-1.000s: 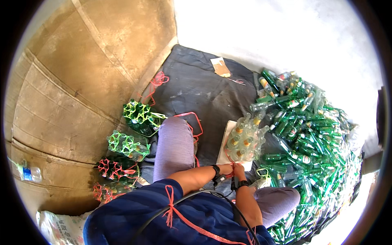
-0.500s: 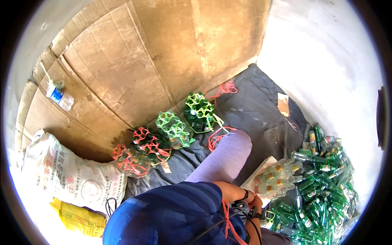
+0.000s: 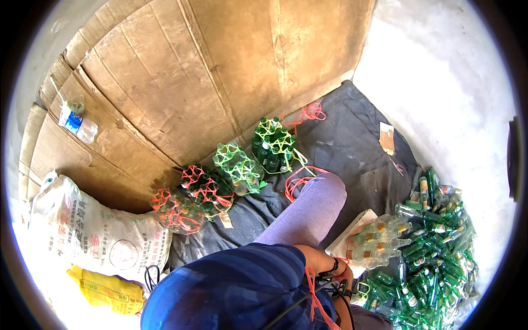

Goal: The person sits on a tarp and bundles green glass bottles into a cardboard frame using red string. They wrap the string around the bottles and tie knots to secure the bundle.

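Note:
Close together beside the bottle pile, my left hand (image 3: 341,267) and my right hand (image 3: 345,279) are both closed. A thin red plastic strap (image 3: 343,259) runs from my left hand toward a cluster of clear glass bottles (image 3: 375,242). These bottles lie on their sides, packed tightly, their necks pointing right, on a pale flat sheet (image 3: 356,223). What my right fingers grip is hidden behind the hand and wrist. Another red strap (image 3: 312,294) hangs over my blue shirt near the left elbow.
Loose green bottles (image 3: 434,264) are heaped at the right. Bottle bundles netted in green strap (image 3: 273,146) and red strap (image 3: 199,184) stand along the cardboard wall (image 3: 231,60). A white woven sack (image 3: 104,231) and yellow bag (image 3: 107,291) lie left. Loose red strap (image 3: 297,187) is near my knee.
The view has shifted slightly. My hands stay together and have drawn back a little from the clear bottles, with more of the red strap showing between.

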Available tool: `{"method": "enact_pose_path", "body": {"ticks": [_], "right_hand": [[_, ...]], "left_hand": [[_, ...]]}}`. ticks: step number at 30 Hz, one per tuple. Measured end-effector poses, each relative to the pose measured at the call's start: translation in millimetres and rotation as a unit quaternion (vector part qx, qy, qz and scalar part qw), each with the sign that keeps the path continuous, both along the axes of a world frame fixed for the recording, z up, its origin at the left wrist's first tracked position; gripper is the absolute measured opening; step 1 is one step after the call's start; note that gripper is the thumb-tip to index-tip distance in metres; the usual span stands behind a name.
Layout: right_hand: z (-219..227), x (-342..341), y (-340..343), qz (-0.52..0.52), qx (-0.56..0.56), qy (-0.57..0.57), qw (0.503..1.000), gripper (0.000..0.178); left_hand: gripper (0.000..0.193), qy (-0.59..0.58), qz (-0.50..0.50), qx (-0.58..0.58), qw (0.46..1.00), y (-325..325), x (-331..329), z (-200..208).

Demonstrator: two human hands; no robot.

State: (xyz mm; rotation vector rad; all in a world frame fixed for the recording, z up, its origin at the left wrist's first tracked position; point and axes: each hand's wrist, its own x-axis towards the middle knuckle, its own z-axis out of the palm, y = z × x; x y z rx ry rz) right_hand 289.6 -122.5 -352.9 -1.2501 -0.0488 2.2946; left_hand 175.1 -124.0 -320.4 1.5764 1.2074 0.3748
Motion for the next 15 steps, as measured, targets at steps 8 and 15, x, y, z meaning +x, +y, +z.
{"method": "enact_pose_path", "body": {"ticks": [8, 15], "right_hand": [[-117.0, 47.0, 24.6, 0.044, 0.119, -0.104, 0.987, 0.027], [-166.7, 39.9, 24.8, -0.080, 0.042, -0.146, 0.985, 0.016]], "left_hand": [[0.021, 0.059, -0.035, 0.089, 0.994, -3.3, 4.7, -16.9], [0.034, 0.120, -0.116, 0.068, 0.984, -4.8, -23.7, -3.5]]}}
